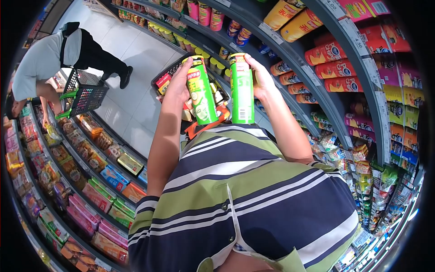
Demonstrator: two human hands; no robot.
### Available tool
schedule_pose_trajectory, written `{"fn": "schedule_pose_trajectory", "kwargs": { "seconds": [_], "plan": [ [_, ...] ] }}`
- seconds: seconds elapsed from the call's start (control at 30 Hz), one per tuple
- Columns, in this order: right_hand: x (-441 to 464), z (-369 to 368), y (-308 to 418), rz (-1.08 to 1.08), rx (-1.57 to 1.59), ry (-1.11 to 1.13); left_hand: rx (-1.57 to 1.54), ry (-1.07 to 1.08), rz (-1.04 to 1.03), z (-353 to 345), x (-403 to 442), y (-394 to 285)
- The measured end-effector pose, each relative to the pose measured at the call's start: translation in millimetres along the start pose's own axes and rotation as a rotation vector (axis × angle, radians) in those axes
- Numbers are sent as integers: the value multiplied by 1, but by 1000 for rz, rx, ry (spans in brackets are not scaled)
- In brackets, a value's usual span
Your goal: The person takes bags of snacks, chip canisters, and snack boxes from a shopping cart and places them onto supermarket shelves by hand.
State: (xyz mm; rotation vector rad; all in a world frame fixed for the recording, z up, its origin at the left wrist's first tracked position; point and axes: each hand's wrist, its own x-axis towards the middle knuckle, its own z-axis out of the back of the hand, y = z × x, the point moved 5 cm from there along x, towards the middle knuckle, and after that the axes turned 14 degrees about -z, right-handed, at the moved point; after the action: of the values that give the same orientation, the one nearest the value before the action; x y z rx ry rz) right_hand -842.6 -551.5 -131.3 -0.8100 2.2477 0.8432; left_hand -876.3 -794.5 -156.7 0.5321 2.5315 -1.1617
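Observation:
In front of my body are two tall green chip canisters with yellow lids. My left hand (182,80) is closed round the left canister (205,97), which leans a little and has its printed front toward me. On the other side my right hand (261,78) grips the right canister (243,93), whose barcode side faces me. A narrow gap separates the two. Below them stands a dark shopping basket (159,72) with red-orange handles (217,119) and several packages inside, partly hidden by my arms and the canisters.
Shelves of chip canisters and bags (333,70) curve along the right. Packaged snacks fill the shelves (97,181) at left. On the tiled floor (129,95), another person (50,59) bends at the upper left beside a dark basket with green handles (88,97), one hand at the shelf.

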Motion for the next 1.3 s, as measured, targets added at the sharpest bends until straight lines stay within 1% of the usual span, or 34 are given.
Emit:
{"fn": "schedule_pose_trajectory", "kwargs": {
  "seconds": [0.1, 0.13, 0.17, 0.27, 0.4, 0.43, 0.53, 0.57, 0.67, 0.77, 0.8, 0.87, 0.97, 1.0, 1.07, 1.1, 1.17, 1.2, 1.3],
  "plan": [
    [5, 16, 9, 82, -56, 6, 23, -25, 19, -7, 3, 8],
    [4, 19, 12, 103, -77, 10, 29, 6, 16, -10, 5, 10],
    [3, 24, 13, 73, -57, 2, 34, 37, 13, -14, 7, 12],
    [-5, 24, 17, 117, -87, -23, 66, 93, 38, -26, 9, 20],
    [-12, 29, 21, 137, -111, -54, 88, 96, 38, -43, 0, 31],
    [-14, 29, 24, 129, -117, -31, 83, 90, 12, -45, 1, 33],
    [-23, 24, 33, 87, -157, 52, -1, 121, 32, -55, 2, 31],
    [-27, 19, 34, 68, -184, 81, 24, 113, 17, -58, 0, 29],
    [-33, 15, 24, -8, -231, 136, -7, 104, 13, -67, -2, 29],
    [-36, 21, 5, -70, -283, 167, -53, 91, 107, -78, -15, 40],
    [-39, 23, 0, -97, -259, 205, -57, 7, 93, -70, -12, 54],
    [-41, 28, -4, -91, -201, 246, -36, 16, 129, -64, -17, 69],
    [-57, 24, 6, -30, -130, 306, -61, 97, 179, -69, -40, 80],
    [-58, 28, 6, -39, -135, 310, -52, 57, 177, -71, -45, 82],
    [-58, 38, 8, -51, -147, 322, -34, -20, 172, -78, -53, 83],
    [-55, 45, 6, -53, -178, 330, -13, -7, 140, -79, -53, 84],
    [-51, 52, 1, -85, -98, 351, 35, 21, 76, -81, -52, 84],
    [-51, 54, -1, -98, -56, 360, 25, 29, 83, -82, -52, 84],
    [-60, 45, -4, -124, 52, 543, 14, 46, 82, -87, -48, 82]
  ]
}}
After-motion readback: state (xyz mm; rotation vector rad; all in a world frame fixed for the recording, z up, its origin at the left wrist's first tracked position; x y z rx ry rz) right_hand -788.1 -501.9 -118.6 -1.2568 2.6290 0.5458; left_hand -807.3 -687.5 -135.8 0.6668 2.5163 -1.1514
